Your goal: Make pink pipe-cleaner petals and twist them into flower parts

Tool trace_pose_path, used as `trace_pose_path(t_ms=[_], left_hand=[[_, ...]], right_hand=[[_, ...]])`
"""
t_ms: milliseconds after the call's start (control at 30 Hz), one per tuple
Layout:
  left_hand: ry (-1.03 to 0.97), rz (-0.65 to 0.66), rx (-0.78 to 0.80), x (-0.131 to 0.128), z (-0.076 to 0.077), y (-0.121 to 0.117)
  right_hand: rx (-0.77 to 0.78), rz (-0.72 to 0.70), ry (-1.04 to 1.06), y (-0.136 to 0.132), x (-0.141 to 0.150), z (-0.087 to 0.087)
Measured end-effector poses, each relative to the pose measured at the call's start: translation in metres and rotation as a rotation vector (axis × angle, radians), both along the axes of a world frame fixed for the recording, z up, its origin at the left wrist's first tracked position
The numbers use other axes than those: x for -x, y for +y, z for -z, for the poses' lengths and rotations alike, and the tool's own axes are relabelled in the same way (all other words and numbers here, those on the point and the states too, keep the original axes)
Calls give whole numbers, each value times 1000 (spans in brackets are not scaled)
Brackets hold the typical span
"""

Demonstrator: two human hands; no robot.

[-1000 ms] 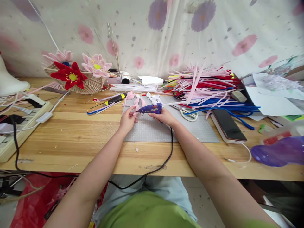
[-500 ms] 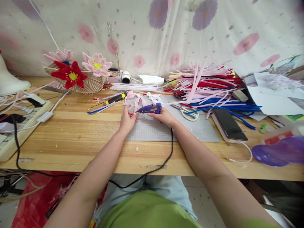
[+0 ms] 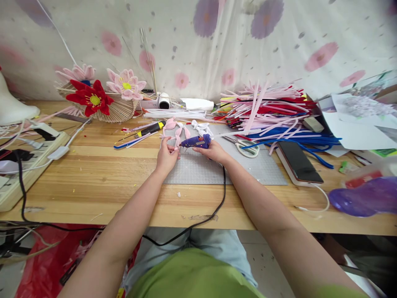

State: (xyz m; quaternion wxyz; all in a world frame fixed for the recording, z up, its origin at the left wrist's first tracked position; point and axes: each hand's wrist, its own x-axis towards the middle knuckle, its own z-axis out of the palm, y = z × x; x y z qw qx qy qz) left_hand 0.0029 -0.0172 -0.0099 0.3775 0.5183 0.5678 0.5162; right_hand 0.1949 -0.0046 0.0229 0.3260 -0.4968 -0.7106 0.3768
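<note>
My right hand [image 3: 214,152] is wrapped round a blue hot glue gun [image 3: 198,142], held level with its nozzle toward the left. A white glue stick [image 3: 238,133] sticks out of its back end. My left hand [image 3: 167,155] is closed in a pinch on a small pink fuzzy piece [image 3: 176,148], mostly hidden by the fingers, right at the nozzle tip. Just beyond lie pink pipe-cleaner petals [image 3: 179,131] and white ones [image 3: 201,128]. Both hands are above a grey cutting mat [image 3: 195,176].
Scissors [image 3: 248,150] and a heap of pipe cleaners [image 3: 266,109] lie to the right, near a phone [image 3: 299,162]. A yellow-black utility knife [image 3: 151,129] and fuzzy flowers [image 3: 93,99] are to the left, past a power strip [image 3: 31,169]. The gun's black cord [image 3: 223,194] hangs over the table edge.
Almost nothing has moved. The glue gun's nozzle stays by the pink piece in my left hand, with only slight shifts of the hands.
</note>
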Motion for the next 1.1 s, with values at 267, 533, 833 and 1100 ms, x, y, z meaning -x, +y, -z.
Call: trace_pose_path(t_ms=[267, 533, 833, 1100], left_hand=[[18, -3, -4, 0, 1, 0], [25, -7, -7, 1, 2, 1], [31, -5, -6, 1, 4, 1], [5, -9, 16, 1, 4, 2]], right_hand=[[52, -9, -16, -1, -1, -1], [20, 1, 6, 0, -2, -1], [85, -36, 7, 0, -2, -2], [93, -17, 17, 0, -2, 0]])
